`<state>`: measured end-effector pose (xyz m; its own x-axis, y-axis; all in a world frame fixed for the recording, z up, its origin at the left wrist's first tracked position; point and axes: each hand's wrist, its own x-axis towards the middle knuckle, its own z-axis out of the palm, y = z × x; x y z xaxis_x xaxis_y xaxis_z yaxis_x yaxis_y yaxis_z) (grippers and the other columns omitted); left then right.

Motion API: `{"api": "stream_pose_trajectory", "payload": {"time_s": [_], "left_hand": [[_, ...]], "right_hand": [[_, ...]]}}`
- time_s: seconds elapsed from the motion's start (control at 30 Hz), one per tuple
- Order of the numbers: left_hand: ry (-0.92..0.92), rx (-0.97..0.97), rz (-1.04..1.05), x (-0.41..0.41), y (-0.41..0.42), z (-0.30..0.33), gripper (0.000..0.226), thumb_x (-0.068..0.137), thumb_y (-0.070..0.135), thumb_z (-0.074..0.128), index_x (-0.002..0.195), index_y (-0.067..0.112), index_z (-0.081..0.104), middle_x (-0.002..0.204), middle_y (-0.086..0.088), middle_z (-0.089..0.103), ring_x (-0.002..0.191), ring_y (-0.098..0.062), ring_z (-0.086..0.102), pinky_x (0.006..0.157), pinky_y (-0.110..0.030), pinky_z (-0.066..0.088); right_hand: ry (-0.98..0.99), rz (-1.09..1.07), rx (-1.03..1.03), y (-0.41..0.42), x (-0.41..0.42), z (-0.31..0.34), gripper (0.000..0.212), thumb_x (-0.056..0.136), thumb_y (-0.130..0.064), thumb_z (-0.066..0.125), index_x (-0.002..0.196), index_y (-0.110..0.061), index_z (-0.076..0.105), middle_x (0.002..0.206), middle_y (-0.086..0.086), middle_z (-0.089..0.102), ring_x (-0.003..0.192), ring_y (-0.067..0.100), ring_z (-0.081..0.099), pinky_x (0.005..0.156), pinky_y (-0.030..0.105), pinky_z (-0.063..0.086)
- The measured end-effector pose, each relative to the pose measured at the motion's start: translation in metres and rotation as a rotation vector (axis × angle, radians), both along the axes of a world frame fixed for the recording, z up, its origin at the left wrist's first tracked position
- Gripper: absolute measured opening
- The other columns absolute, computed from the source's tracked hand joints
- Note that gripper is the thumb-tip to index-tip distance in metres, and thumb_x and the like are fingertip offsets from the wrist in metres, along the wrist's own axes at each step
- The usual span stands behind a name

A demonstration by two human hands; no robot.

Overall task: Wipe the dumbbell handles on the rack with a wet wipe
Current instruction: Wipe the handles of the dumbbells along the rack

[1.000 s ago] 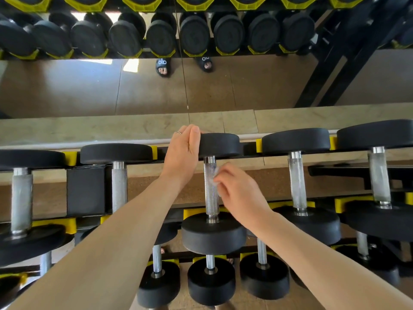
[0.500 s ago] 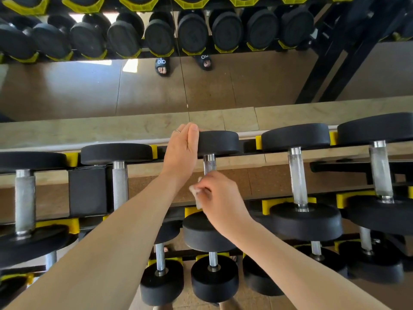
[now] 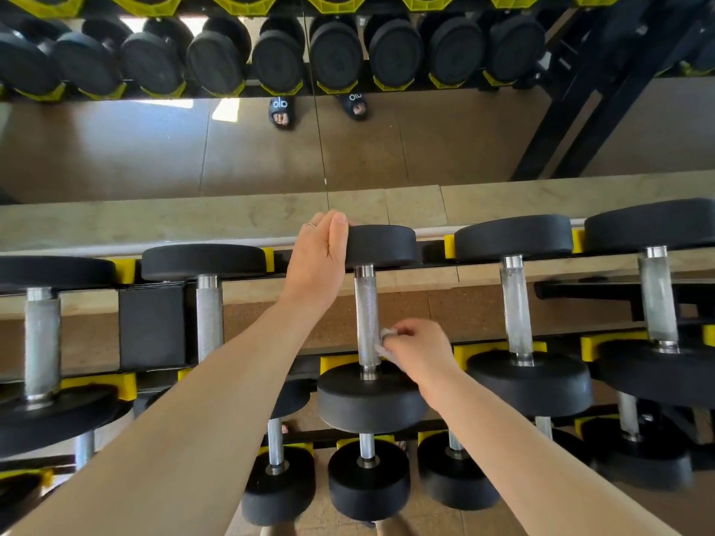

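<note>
From my seat, scanning the black-and-yellow steel dumbbell rack (image 3: 154, 326) from its left end: two black round-headed dumbbells with knurled steel handles (image 3: 41, 342) sit in the top-tier cradles there, untouched by either hand. Next comes my left hand (image 3: 319, 265), its fingers (image 3: 336, 234) laid fairly straight against the far head of the middle black dumbbell (image 3: 381, 245), bracing it and gripping nothing. Its knurled silver handle (image 3: 366, 315) stands bare along most of its length. Just to the right, my right hand (image 3: 419, 352) has its fingers curled, pinching a small crumpled white wet wipe (image 3: 387, 340) against the lower right side of that handle, near the front head.

I judge this handle to be mid-wipe. The next move calls for running the wipe along the bar and around its far side, then shifting to the two black dumbbells with steel handles (image 3: 516, 307) toward the rack's right end.

Most of the wipe is hidden inside the hand, so I cannot tell its size or how damp it is. The handle's underside is out of sight, the lower tier is half covered by my forearms, and the rack's ends are cut off.
</note>
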<state>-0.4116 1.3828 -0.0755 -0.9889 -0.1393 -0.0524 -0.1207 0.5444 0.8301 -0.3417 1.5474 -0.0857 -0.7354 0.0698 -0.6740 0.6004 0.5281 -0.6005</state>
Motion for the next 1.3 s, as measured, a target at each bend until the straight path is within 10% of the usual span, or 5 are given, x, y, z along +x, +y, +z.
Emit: {"api": "stream_pose_trajectory", "payload": {"time_s": [0.13, 0.3, 0.6, 1.3], "left_hand": [[0.001, 0.0, -0.007, 0.001, 0.0, 0.003, 0.04, 0.112, 0.036, 0.022, 0.084, 0.03, 0.05, 0.088, 0.006, 0.049, 0.089, -0.016, 0.049, 0.072, -0.026, 0.039], [-0.002, -0.001, -0.006, 0.001, 0.001, 0.003, 0.039, 0.112, 0.035, 0.023, 0.083, 0.031, 0.049, 0.087, 0.006, 0.049, 0.088, -0.016, 0.048, 0.071, -0.024, 0.037], [-0.004, -0.023, -0.016, 0.001, 0.0, 0.003, 0.039, 0.112, 0.034, 0.024, 0.087, 0.021, 0.051, 0.086, 0.007, 0.046, 0.084, -0.011, 0.046, 0.067, -0.018, 0.035], [-0.015, 0.029, -0.011, 0.001, 0.001, 0.006, 0.043, 0.112, 0.033, 0.026, 0.086, 0.01, 0.052, 0.086, -0.009, 0.05, 0.082, -0.015, 0.046, 0.067, -0.021, 0.037]], "right_hand": [[-0.126, -0.045, -0.034, -0.002, -0.006, -0.001, 0.006, 0.086, -0.007, 0.062, 0.083, -0.009, 0.067, 0.093, 0.012, 0.069, 0.095, 0.027, 0.066, 0.087, 0.04, 0.057], [0.129, 0.33, 0.095, -0.008, 0.018, 0.028, 0.012, 0.097, -0.016, 0.056, 0.087, -0.019, 0.063, 0.084, -0.006, 0.063, 0.069, 0.001, 0.058, 0.052, 0.008, 0.042], [0.172, 1.197, 0.236, -0.038, -0.009, 0.026, 0.024, 0.099, -0.016, 0.057, 0.117, -0.012, 0.071, 0.113, 0.009, 0.07, 0.103, 0.024, 0.066, 0.099, 0.036, 0.051], [-0.003, 1.054, 0.122, 0.031, -0.016, 0.035, 0.038, 0.101, -0.008, 0.044, 0.13, -0.022, 0.065, 0.134, -0.003, 0.063, 0.116, 0.011, 0.061, 0.102, 0.026, 0.046]]}}
